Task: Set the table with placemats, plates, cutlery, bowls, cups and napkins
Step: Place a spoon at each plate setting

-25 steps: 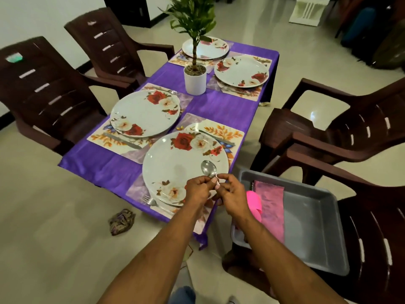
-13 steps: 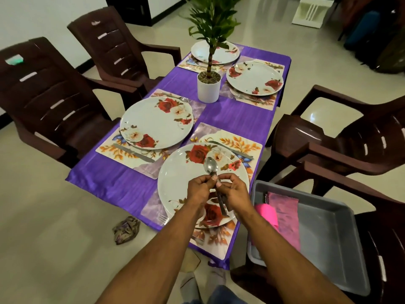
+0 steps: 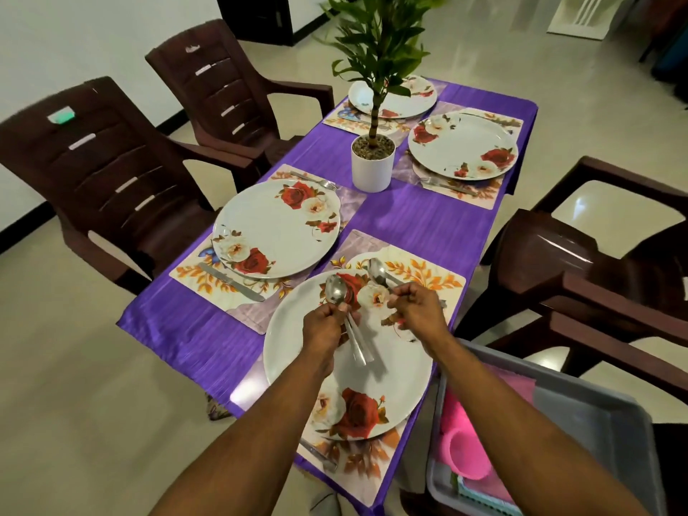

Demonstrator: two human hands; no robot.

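Head view: hands [image 3: 324, 329] [image 3: 417, 305] each grip spoons [image 3: 337, 290].

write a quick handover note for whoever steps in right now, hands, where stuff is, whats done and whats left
Left hand grips a bunch of spoons over the near plate. Right hand pinches a single spoon above the near placemat.
Done: four placemats with plates on the purple tablecloth; knives and forks show at several settings.
Left: lay the spoons at each setting, then cups and napkins. Pink cups and pink cloth sit in the grey tray on the right. No bowls visible.
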